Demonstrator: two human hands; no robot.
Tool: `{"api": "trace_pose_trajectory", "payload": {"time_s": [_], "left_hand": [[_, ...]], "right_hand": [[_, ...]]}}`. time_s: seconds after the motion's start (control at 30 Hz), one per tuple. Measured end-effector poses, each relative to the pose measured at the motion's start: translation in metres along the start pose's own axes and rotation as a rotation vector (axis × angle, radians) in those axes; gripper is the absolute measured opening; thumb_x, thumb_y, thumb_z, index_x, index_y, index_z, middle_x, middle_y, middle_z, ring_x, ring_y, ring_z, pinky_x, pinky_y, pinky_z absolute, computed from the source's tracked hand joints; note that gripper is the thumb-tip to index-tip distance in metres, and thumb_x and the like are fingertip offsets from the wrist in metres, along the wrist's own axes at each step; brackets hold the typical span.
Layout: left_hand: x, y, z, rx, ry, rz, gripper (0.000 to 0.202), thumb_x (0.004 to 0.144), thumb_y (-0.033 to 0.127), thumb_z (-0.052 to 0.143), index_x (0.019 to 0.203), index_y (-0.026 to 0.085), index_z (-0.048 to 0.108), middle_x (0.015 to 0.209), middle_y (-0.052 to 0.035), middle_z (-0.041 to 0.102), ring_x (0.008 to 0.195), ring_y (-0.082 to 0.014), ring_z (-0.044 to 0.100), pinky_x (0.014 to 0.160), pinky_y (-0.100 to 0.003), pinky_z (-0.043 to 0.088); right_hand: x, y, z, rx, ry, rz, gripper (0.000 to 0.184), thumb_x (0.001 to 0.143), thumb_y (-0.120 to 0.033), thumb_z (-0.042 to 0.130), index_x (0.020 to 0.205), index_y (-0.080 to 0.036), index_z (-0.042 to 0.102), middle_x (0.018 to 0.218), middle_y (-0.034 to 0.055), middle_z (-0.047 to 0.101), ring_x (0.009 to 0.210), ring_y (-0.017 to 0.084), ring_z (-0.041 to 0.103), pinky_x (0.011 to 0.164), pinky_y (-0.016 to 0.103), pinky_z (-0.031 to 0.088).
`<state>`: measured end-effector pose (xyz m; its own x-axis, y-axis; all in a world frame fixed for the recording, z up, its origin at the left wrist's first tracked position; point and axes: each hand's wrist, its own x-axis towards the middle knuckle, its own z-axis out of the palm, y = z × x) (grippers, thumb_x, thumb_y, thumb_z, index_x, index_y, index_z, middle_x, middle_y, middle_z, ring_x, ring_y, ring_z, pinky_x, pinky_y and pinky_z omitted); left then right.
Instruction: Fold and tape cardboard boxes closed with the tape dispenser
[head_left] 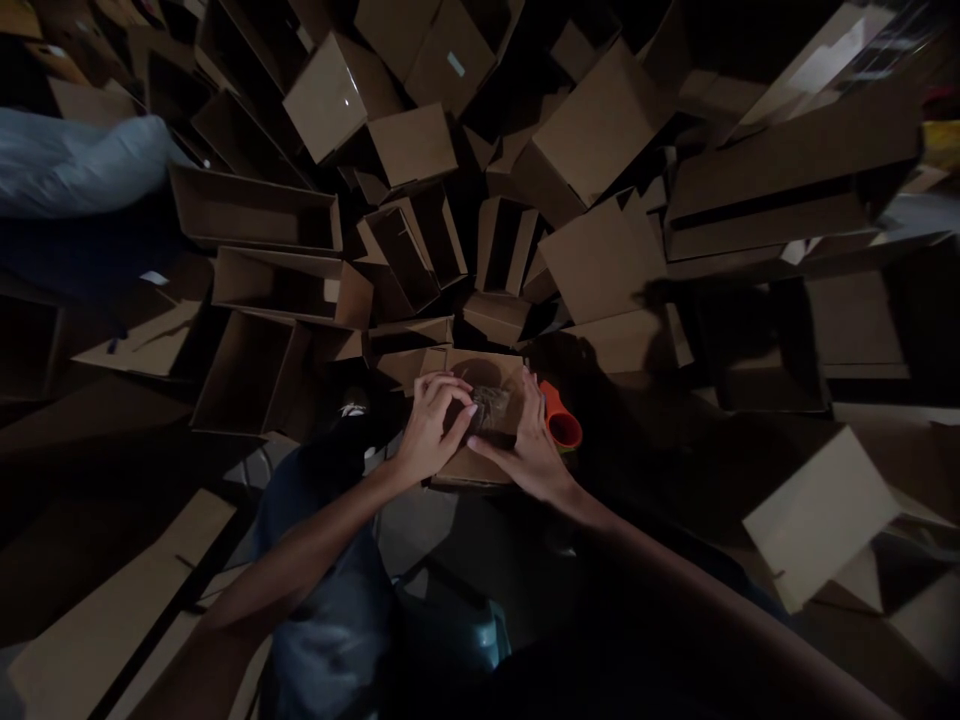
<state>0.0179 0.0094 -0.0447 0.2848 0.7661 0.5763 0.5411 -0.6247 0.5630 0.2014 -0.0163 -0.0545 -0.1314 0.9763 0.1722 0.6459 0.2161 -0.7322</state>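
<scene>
A small brown cardboard box (474, 466) is in front of me, with a dark, creased, shiny patch (492, 402) on its top, perhaps tape or film. At the patch's left edge, my left hand (437, 425) brings thumb and index finger together; whatever may be between the tips is too small to name. My right hand (534, 450) rests at the box's right side, fingers stretched along the edge and thumb apart, pointing at the patch. Just right of that hand is an orange object (559, 415) with a round hollow end.
Cardboard boxes are heaped all around, among them an open box (255, 208) at left and a closed one (600, 125) ahead. A person's light sleeve (82, 160) shows at far left. Below me are a jeans leg (330, 590) and a teal plastic object (491, 635).
</scene>
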Motion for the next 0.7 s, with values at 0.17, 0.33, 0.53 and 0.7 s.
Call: {"api": "trace_pose_trajectory", "payload": {"time_s": [0.17, 0.33, 0.53, 0.7], "left_hand": [[-0.002, -0.001, -0.001, 0.003, 0.054, -0.056, 0.018, 0.098, 0.027, 0.050, 0.115, 0.023, 0.051, 0.117, -0.0093, 0.060, 0.117, -0.0251, 0.050, 0.101, -0.046, 0.041], [-0.008, -0.009, 0.006, -0.022, 0.025, -0.214, 0.052, 0.100, 0.039, 0.048, 0.146, 0.024, 0.029, 0.143, -0.0158, 0.046, 0.135, -0.0310, 0.038, 0.108, -0.054, 0.037], [-0.007, -0.025, 0.008, -0.181, -0.176, -0.345, 0.093, 0.088, 0.056, 0.064, 0.156, 0.027, 0.007, 0.160, -0.0189, 0.022, 0.150, -0.0372, 0.020, 0.117, -0.060, 0.027], [-0.007, -0.038, -0.006, -0.222, -0.308, -0.269, 0.130, 0.067, 0.061, 0.082, 0.158, 0.032, -0.005, 0.166, -0.0177, 0.002, 0.153, -0.0392, 0.008, 0.115, -0.061, 0.031]], "right_hand": [[0.002, 0.002, -0.007, 0.033, -0.114, 0.017, 0.135, 0.068, -0.073, 0.072, 0.157, -0.025, -0.018, 0.167, 0.0159, -0.004, 0.154, 0.034, -0.005, 0.122, 0.059, 0.017], [-0.001, 0.005, -0.016, 0.014, -0.186, -0.016, 0.136, 0.070, -0.072, 0.072, 0.154, -0.030, -0.027, 0.167, 0.0141, -0.009, 0.154, 0.035, -0.009, 0.122, 0.062, 0.013], [-0.005, 0.004, -0.014, 0.017, -0.225, -0.014, 0.139, 0.068, -0.073, 0.072, 0.153, -0.031, -0.030, 0.166, 0.0143, -0.015, 0.153, 0.035, -0.013, 0.121, 0.062, 0.013], [-0.011, 0.000, -0.009, -0.026, -0.234, -0.075, 0.140, 0.070, -0.073, 0.071, 0.149, -0.030, -0.037, 0.166, 0.0142, -0.017, 0.152, 0.035, -0.016, 0.121, 0.063, 0.014]]}}
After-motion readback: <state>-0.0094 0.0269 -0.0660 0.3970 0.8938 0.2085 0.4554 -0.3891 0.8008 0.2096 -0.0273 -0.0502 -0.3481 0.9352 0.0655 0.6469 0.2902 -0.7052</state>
